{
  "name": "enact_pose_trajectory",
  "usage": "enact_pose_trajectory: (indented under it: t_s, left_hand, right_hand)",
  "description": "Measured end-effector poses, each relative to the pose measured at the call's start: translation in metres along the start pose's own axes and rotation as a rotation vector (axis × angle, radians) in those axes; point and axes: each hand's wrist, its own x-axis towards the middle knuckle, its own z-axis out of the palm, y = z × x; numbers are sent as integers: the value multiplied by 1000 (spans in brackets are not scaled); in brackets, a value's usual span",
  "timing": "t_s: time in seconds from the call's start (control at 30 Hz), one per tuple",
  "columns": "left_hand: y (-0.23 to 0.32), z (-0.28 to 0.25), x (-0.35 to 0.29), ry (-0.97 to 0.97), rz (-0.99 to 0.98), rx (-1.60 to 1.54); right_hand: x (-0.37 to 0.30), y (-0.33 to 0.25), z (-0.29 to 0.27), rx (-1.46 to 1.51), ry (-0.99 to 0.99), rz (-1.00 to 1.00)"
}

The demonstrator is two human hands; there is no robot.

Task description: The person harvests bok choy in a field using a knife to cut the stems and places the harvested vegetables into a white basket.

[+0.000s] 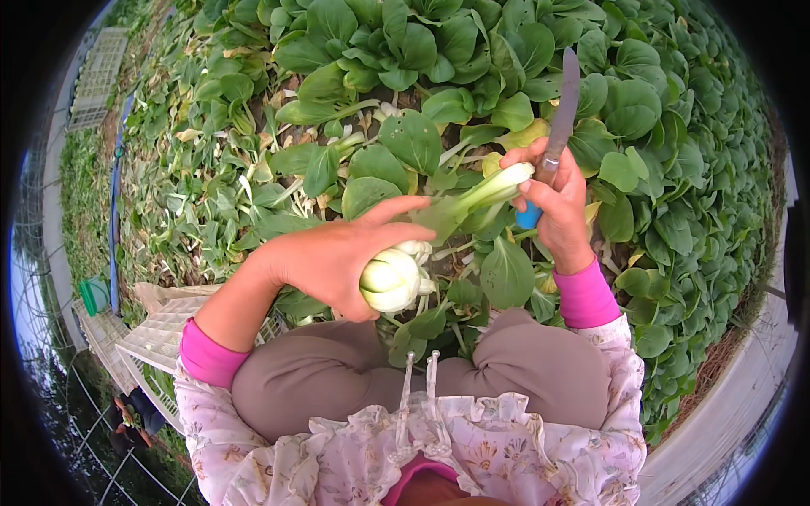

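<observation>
My left hand [325,263] is wrapped around a head of bok choy [393,280], its pale cut base facing me beside my thigh. Gripped in my right hand [560,202] is a knife [565,110], the blade pointing up and away, with part of its blue handle [529,216] showing under the fingers. The thumb of that hand also pinches a pale green leaf stalk [489,191]. The stalk's leafy end reaches toward my left fingertips and is blurred; I cannot tell whether it is still joined to the head.
Standing bok choy plants [666,169] fill the right and far side. Cut and yellowing leaves [224,190] cover the left ground. A white plastic crate [164,337] stands at my left, near a green bucket [94,295] and a blue hose [115,202]. Another person [135,422] appears at lower left.
</observation>
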Motion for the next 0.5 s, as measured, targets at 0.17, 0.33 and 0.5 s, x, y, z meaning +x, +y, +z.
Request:
enact_pose_trajectory:
  t_s: [0.17, 0.33, 0.5]
  left_hand:
    - [-20, -6, -7, 292, 13, -517]
    - [-20, -12, -3, 481, 57, -914]
    - [-7, 10, 23, 561, 17, -1060]
  right_hand:
    - [-3, -8, 9, -219, 41, -15]
    - [3, -3, 9, -90, -16, 61]
    - [-4, 5, 31, 230, -12, 121]
